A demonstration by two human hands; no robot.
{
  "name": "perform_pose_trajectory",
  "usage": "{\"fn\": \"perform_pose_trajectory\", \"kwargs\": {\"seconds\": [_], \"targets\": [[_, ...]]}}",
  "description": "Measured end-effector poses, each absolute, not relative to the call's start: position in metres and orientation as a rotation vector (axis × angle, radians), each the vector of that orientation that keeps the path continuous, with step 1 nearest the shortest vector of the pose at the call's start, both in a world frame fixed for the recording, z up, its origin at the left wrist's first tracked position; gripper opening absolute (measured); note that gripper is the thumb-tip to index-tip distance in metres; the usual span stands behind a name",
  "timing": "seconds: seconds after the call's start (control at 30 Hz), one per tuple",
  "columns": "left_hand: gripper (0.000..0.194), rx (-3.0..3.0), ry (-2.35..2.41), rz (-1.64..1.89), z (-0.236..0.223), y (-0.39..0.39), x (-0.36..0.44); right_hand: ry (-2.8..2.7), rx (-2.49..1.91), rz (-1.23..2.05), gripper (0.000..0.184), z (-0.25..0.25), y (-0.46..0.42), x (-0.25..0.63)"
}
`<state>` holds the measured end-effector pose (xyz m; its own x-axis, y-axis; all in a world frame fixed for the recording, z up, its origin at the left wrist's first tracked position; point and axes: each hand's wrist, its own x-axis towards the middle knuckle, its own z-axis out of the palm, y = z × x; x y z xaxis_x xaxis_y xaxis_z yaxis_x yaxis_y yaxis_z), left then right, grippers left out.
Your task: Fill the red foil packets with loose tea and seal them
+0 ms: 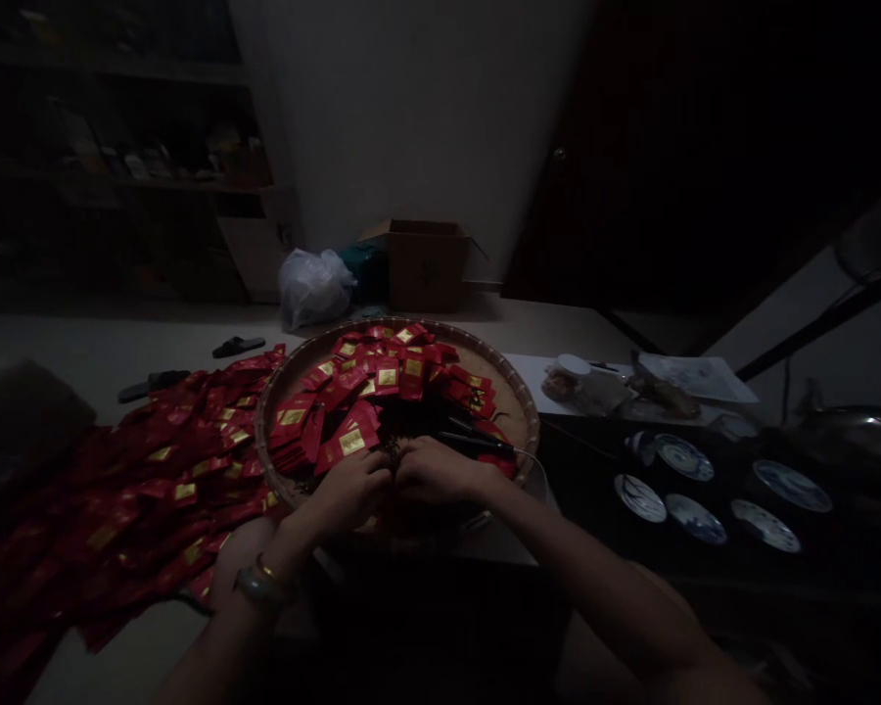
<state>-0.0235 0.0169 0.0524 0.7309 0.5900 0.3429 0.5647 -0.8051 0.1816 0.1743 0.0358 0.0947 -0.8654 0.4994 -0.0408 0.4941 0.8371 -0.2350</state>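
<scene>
A round woven bamboo tray [521, 387] holds many red packets [387, 377] with gold labels, and dark loose bits lie in its middle. Over the tray's near side, my left hand [352, 487] has its fingers curled together. My right hand [433, 470] meets it there, its fingers also closed. Whatever is between the fingers is too dark and hidden to make out. Just beyond my right hand, a slim black tool [477, 443] with a pale cord lies across the tray's right side. A bracelet and bangle circle my left wrist.
A big heap of red packets [183, 490] spreads to the left. On the dark table at right stand several blue-and-white dishes [684, 457] and a lidded jar [567, 377]. Behind the tray are a white plastic bag [315, 286], an open cardboard box [427, 269] and a slipper [239, 347].
</scene>
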Motion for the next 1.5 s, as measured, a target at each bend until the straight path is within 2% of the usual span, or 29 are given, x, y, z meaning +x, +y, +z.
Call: {"fn": "perform_pose_trajectory", "kwargs": {"seconds": [0.3,0.33,0.4,0.47,0.5,0.6,0.67,0.87,1.03,1.1,1.2,1.23,1.3,1.33,1.43,1.5], "targets": [[0.02,2.347,1.118,0.735,0.045,0.014,-0.025,-2.973,-0.9,0.311,0.012,0.091,0.035,0.177],[0.028,2.217,1.136,0.78,0.041,0.014,-0.025,-2.941,-0.898,0.317,0.012,0.09,0.037,0.178],[0.066,1.991,1.162,0.827,0.032,0.014,-0.024,-2.835,-0.88,0.358,0.009,0.09,0.04,0.18],[0.081,1.821,1.147,0.823,0.024,0.016,-0.022,-2.701,-0.857,0.448,0.009,0.093,0.043,0.183],[0.075,1.751,1.131,0.807,0.02,0.017,-0.021,-2.637,-0.842,0.498,0.012,0.095,0.044,0.184],[0.039,1.59,1.107,0.753,0.013,0.022,-0.017,-2.487,-0.83,0.555,0.022,0.099,0.045,0.185],[0.029,1.554,1.129,0.776,0.011,0.024,-0.014,-2.475,-0.854,0.523,0.026,0.101,0.044,0.183],[0.035,1.772,1.173,0.899,0.017,0.02,-0.011,-2.625,-0.956,0.475,0.011,0.099,0.047,0.179],[0.054,1.85,1.197,0.873,0.017,0.019,-0.012,-2.675,-0.916,0.356,0.021,0.099,0.052,0.179],[0.041,1.853,1.177,0.814,0.015,0.019,-0.013,-2.639,-0.925,0.272,0.023,0.099,0.052,0.18],[0.006,1.867,1.164,0.731,0.012,0.019,-0.013,-2.577,-0.921,0.203,0.02,0.098,0.051,0.183],[0.004,1.872,1.177,0.731,0.013,0.018,-0.013,-2.572,-0.919,0.21,0.018,0.097,0.051,0.183],[0.004,1.853,1.199,0.758,0.016,0.016,-0.011,-2.587,-0.933,0.242,0.018,0.094,0.051,0.183],[0.01,1.822,1.184,0.77,0.018,0.015,-0.01,-2.603,-0.95,0.254,0.019,0.094,0.051,0.182],[0.044,1.644,1.05,0.818,0.024,0.014,-0.004,-2.684,-0.964,0.279,0.016,0.095,0.048,0.175],[0.048,1.534,0.994,0.851,0.025,0.015,-0.001,-2.744,-0.919,0.322,0.014,0.1,0.045,0.171]]}}
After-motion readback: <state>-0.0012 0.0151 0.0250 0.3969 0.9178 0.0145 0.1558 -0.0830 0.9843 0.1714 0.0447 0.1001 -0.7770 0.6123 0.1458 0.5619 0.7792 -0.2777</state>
